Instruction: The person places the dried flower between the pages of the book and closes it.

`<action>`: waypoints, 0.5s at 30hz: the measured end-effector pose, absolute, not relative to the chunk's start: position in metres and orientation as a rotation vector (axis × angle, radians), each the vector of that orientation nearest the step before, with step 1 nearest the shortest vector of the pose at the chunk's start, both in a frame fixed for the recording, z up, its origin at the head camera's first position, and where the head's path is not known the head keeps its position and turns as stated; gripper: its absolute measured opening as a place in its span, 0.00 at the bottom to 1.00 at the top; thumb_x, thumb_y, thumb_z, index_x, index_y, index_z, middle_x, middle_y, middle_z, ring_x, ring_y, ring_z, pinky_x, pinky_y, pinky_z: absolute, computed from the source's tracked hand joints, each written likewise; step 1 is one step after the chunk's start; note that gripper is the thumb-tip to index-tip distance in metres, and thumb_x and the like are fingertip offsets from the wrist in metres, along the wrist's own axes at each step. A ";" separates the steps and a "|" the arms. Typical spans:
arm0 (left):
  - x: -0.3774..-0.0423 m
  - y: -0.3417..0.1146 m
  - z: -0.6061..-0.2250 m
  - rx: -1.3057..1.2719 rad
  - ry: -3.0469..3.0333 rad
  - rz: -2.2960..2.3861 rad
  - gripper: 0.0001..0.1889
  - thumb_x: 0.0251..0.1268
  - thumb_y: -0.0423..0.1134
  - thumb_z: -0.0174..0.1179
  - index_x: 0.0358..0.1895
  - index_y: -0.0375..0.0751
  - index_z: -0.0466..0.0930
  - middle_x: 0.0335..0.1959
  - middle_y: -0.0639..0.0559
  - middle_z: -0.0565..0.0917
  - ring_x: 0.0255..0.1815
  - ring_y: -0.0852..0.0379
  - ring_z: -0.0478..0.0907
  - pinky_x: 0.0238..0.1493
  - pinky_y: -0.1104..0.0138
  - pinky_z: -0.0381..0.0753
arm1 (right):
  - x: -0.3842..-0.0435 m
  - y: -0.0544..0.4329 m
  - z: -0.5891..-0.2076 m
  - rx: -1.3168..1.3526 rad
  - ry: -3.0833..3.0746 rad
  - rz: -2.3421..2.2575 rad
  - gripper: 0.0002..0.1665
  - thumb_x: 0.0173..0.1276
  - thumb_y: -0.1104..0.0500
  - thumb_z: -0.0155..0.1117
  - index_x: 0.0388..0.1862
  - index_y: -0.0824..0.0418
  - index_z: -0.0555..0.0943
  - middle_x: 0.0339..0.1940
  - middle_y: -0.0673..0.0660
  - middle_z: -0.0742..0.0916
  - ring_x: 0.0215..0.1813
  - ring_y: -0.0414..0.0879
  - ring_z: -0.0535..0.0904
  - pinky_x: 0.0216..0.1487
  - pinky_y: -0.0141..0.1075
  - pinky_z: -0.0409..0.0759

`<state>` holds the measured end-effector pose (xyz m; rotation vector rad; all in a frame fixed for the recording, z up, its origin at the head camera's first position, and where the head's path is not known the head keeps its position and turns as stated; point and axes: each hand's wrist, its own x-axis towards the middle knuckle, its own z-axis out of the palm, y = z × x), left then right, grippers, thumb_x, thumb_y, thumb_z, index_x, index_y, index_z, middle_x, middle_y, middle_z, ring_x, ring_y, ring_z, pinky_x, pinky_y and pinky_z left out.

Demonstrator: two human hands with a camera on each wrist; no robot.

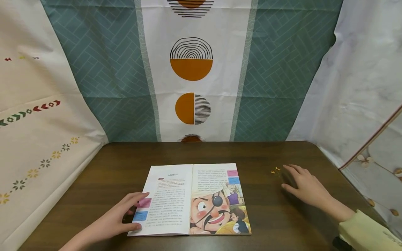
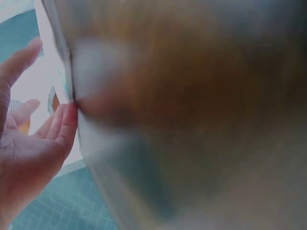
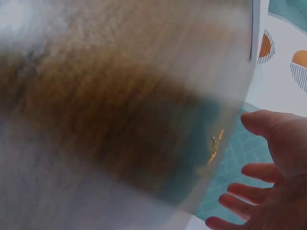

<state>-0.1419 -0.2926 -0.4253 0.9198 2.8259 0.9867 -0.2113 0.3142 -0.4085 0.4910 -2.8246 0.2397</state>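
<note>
An open book (image 1: 169,209) lies on the dark wooden table, text on its left page and a cartoon of a figure with an eye patch on its right page. My left hand (image 1: 110,218) is at the book's left edge, fingers loosely bent, thumb by the lower corner; whether it presses the page I cannot tell. In the left wrist view, the left hand (image 2: 36,143) holds nothing visible. To the right of the book, my right hand (image 1: 307,184) is spread low over the table with nothing in it. Just left of its fingertips is a small golden-yellow thing (image 1: 276,170), its kind unclear.
The brown table (image 1: 267,153) has a rounded far right corner. Behind it hangs a green and white cloth (image 1: 276,69) with orange half circles. Patterned pale cloth (image 1: 41,139) drapes the left side, and a whitish floral cloth (image 1: 355,87) the right.
</note>
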 end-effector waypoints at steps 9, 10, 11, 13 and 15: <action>-0.144 -0.296 -0.431 0.789 2.806 1.013 0.37 0.54 0.45 0.73 0.66 0.32 0.71 0.63 0.35 0.69 0.51 0.71 0.72 0.44 0.74 0.82 | -0.215 0.315 -0.418 0.403 -2.914 0.351 0.39 0.64 0.48 0.70 0.65 0.72 0.72 0.58 0.76 0.78 0.55 0.72 0.77 0.47 0.61 0.78; -0.144 -0.296 -0.431 0.768 2.797 1.018 0.36 0.54 0.45 0.73 0.65 0.32 0.72 0.63 0.35 0.69 0.51 0.72 0.72 0.44 0.75 0.82 | -0.216 0.316 -0.419 0.393 -2.924 0.373 0.38 0.64 0.48 0.69 0.64 0.72 0.72 0.57 0.76 0.78 0.54 0.71 0.77 0.47 0.60 0.78; -0.145 -0.296 -0.430 0.749 2.788 1.023 0.36 0.54 0.45 0.73 0.64 0.31 0.73 0.63 0.34 0.69 0.51 0.72 0.72 0.44 0.75 0.82 | -0.216 0.316 -0.420 0.382 -2.932 0.395 0.38 0.64 0.48 0.69 0.64 0.72 0.73 0.57 0.76 0.79 0.53 0.70 0.78 0.47 0.60 0.79; -0.145 -0.297 -0.430 0.712 2.763 1.034 0.36 0.54 0.45 0.73 0.64 0.30 0.73 0.64 0.34 0.69 0.51 0.73 0.72 0.44 0.76 0.82 | -0.218 0.317 -0.422 0.367 -2.937 0.429 0.36 0.64 0.49 0.69 0.62 0.72 0.74 0.55 0.76 0.79 0.51 0.69 0.78 0.45 0.58 0.79; -0.146 -0.296 -0.429 0.693 2.744 1.047 0.36 0.54 0.45 0.73 0.64 0.29 0.73 0.64 0.33 0.68 0.51 0.74 0.72 0.44 0.76 0.82 | -0.219 0.318 -0.424 0.358 -2.932 0.452 0.33 0.64 0.49 0.70 0.60 0.71 0.77 0.54 0.74 0.80 0.51 0.67 0.78 0.45 0.58 0.79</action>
